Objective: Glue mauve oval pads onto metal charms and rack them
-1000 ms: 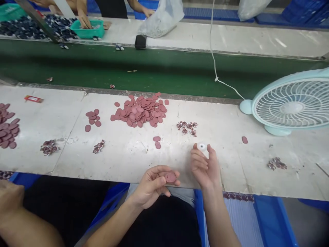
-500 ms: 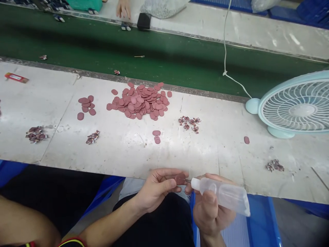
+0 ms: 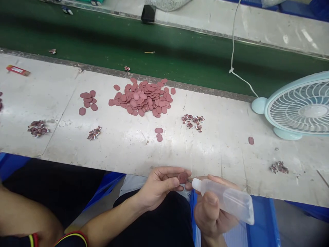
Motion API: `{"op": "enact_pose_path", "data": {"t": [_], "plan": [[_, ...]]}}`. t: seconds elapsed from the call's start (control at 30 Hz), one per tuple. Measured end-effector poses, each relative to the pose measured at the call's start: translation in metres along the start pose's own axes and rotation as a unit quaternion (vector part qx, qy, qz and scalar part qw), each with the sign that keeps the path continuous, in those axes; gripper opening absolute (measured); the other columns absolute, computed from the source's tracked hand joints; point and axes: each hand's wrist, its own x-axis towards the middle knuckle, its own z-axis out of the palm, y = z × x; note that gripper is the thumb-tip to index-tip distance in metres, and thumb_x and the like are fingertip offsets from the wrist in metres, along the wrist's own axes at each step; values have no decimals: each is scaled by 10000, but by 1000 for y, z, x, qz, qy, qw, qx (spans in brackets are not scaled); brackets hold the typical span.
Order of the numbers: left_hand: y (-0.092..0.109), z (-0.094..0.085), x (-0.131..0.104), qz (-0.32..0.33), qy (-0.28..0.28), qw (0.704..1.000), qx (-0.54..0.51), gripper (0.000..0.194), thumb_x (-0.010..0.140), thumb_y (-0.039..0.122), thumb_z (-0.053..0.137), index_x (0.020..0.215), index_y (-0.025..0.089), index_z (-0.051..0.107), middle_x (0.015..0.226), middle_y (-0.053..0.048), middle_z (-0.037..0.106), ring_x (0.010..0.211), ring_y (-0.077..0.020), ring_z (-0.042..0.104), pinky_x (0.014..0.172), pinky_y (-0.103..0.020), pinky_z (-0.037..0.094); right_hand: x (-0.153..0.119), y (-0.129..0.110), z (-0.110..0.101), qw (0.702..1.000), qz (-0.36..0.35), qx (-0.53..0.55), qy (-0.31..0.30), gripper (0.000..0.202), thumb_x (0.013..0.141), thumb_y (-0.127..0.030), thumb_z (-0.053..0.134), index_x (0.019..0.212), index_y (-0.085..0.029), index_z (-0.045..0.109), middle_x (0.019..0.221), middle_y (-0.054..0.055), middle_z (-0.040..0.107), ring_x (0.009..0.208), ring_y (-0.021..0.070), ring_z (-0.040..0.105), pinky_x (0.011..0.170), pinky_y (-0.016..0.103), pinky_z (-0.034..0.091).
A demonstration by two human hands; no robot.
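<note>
Between the thumb and fingers of my left hand (image 3: 159, 188) is a reddish-brown oval disc (image 3: 182, 177), held just past the table's front edge. My right hand (image 3: 214, 212) is wrapped round a translucent squeeze bottle (image 3: 227, 199) with a white cap, tilted so its thin metal nozzle points left. The nozzle tip is at the disc's right edge; I cannot tell whether it touches. Two like discs (image 3: 159, 134) lie on the table beyond my hands. Farther back spreads a large pile of these oval discs (image 3: 144, 97).
Small brown-and-white clusters (image 3: 193, 122) lie in groups on the white table (image 3: 128, 144). A light-blue fan (image 3: 305, 109) stands at the right, its cord crossing the green belt (image 3: 180, 48). A red-and-yellow packet (image 3: 18, 70) is at the far left. Blue bins (image 3: 264, 219) sit below.
The camera view has shifted slightly, and the other person's hand at the far side is out of view. My hands keep the same hold on disc and bottle.
</note>
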Motion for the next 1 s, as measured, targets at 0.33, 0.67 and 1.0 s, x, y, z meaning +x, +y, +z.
{"op": "enact_pose_path", "data": {"t": [0.33, 0.67, 1.0], "plan": [[0, -1, 0, 2, -8, 1000, -2, 248, 809, 224, 773, 1057, 208, 769, 1103, -102, 761, 829, -164, 746, 737, -205, 563, -4, 0, -6, 999, 1, 16, -33, 281, 778, -426, 633, 1056, -380, 631, 722, -14, 668, 539, 255, 629, 443, 488, 510], [-1, -1, 0, -13, 13, 1000, -19, 258, 780, 223, 800, 1035, 197, 770, 1115, -114, 756, 860, -178, 742, 715, -207, 574, 0, -9, -10, 995, 27, 62, -77, 240, 863, -388, 633, 1091, -323, 594, 766, 17, 691, 659, 276, 685, 520, 475, 552], [1, -1, -1, 3, 3, 1000, -19, 242, 816, 205, 768, 1058, 191, 759, 1141, -114, 748, 998, -211, 725, 740, -189, 569, 27, -3, -26, 942, 204, 260, -62, 265, 757, -373, 668, 986, -241, 642, 691, 18, 648, 557, 234, 647, 430, 373, 558]]}}
